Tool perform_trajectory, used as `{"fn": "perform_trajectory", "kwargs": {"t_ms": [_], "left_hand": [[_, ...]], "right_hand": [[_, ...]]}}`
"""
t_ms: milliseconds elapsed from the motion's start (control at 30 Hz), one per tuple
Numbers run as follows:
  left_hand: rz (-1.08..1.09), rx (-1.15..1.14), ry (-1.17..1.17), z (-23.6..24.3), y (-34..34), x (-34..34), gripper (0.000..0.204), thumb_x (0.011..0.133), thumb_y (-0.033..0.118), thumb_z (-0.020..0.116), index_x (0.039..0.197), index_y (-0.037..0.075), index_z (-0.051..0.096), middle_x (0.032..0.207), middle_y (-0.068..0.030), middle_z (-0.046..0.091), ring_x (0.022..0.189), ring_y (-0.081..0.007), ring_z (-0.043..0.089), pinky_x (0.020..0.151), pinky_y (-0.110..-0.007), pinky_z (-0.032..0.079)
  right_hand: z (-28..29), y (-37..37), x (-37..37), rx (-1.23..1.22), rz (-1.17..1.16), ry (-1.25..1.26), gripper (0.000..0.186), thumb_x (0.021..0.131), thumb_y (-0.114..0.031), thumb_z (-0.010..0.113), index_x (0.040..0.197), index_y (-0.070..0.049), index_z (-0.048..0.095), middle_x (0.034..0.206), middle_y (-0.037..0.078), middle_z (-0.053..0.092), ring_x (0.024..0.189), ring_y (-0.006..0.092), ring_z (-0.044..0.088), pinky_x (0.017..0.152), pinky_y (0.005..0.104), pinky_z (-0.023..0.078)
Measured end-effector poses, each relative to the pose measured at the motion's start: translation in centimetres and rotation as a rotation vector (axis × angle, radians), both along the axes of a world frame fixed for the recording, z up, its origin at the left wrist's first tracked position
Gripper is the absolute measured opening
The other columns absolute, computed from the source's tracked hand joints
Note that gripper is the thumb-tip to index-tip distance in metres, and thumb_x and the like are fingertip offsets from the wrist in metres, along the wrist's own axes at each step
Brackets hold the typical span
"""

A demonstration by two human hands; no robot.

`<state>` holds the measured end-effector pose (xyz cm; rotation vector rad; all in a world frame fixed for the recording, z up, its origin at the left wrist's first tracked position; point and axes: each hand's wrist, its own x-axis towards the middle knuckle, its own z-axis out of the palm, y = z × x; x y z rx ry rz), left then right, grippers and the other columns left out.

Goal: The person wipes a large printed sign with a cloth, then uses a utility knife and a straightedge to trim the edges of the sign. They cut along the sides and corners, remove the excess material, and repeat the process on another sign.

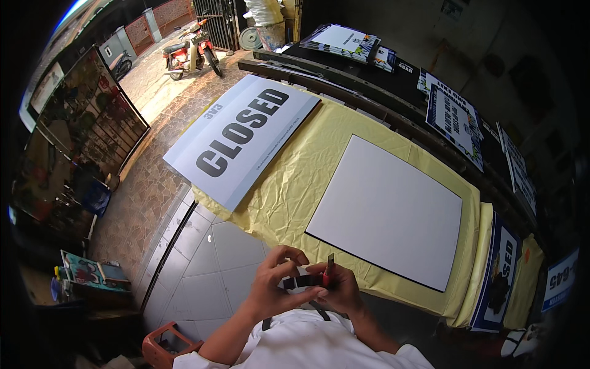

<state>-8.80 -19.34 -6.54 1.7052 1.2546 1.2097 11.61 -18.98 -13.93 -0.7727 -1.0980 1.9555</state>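
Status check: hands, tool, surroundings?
Right hand gripping red tool, likely a cutter. Left hand on dark piece, kind unclear. White board beyond, on yellow cloth. Nothing visibly blocking hands.

A long, yellow-covered table [283, 178], its cover wrinkled, stretches from about eleven to four o'clock. Across its end between ten and eleven lies a white sign [249, 135] with bold dark lettering. Between three and four, a blank white board [390, 215] lies flat. At four, a blue-edged sign [490, 270] rests beside yellow folds.
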Motion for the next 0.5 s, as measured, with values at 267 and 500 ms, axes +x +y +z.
{"fn": "perform_trajectory", "kwargs": {"t_ms": [267,500], "left_hand": [[-0.342,-0.398,0.026,0.8,-0.6,-12.8,0.035,0.082,0.030,0.090,0.083,0.004,0.068,0.071,-0.0035,0.071,0.061,-0.0167,0.065,0.056,-0.028,0.047],[-0.449,-0.398,0.294,5.3,5.2,-16.9,0.016,0.094,0.016,0.078,0.101,0.002,0.075,0.086,-0.0084,0.077,0.072,-0.0206,0.074,0.070,-0.032,0.061]], "right_hand": [[4.2,2.4,-3.3,0.199,0.190,-0.323,0.037,0.086,-0.012,0.088,0.118,0.000,0.072,0.077,-0.007,0.061,0.069,0.0016,0.051,0.064,0.0195,0.044],[7.2,6.3,-0.5,0.403,0.152,-0.787,0.030,0.087,-0.019,0.086,0.103,0.002,0.071,0.079,0.005,0.070,0.071,0.0104,0.061,0.067,0.0286,0.050]]}}
